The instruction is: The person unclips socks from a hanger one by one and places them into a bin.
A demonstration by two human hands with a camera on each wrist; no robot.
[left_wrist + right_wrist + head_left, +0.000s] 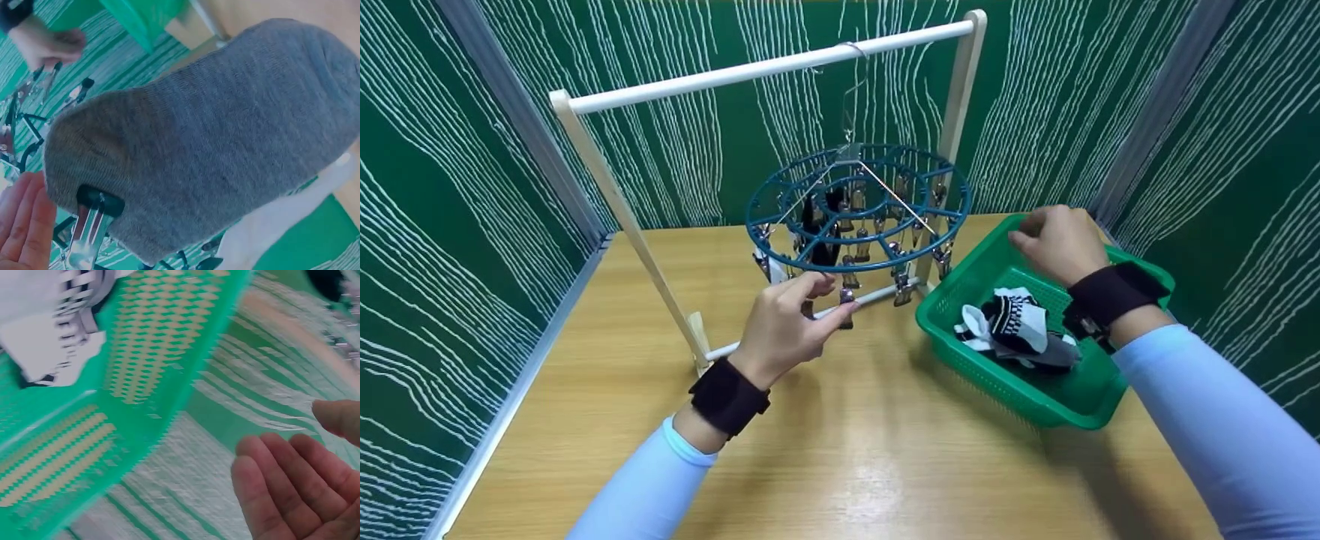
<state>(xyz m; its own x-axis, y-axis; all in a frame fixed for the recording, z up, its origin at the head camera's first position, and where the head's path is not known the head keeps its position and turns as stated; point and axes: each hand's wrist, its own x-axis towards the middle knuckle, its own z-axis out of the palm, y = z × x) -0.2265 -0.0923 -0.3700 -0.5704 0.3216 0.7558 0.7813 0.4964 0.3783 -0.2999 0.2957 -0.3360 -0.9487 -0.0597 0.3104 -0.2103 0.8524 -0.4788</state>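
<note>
My left hand (787,322) is at the near rim of a round blue clip hanger (877,266), its thumb beside a hanging metal clip (846,298). In the left wrist view, a grey sock (214,135) hangs from a metal clip (90,225), and my straight left fingers (28,225) lie right beside its edge. That sock is mostly hidden behind my hand in the head view. My right hand (1061,240) is above the far side of a green basket (997,394), fingers loosely bent and nothing in them. Black-and-white and grey socks (1020,326) lie in the basket.
The hanger hooks onto the white bar (772,69) of a wooden stand (622,217) on the table (840,465). A black sock (821,232) and a white sock (769,266) hang from it on the left. Green patterned panels (1035,112) enclose the table.
</note>
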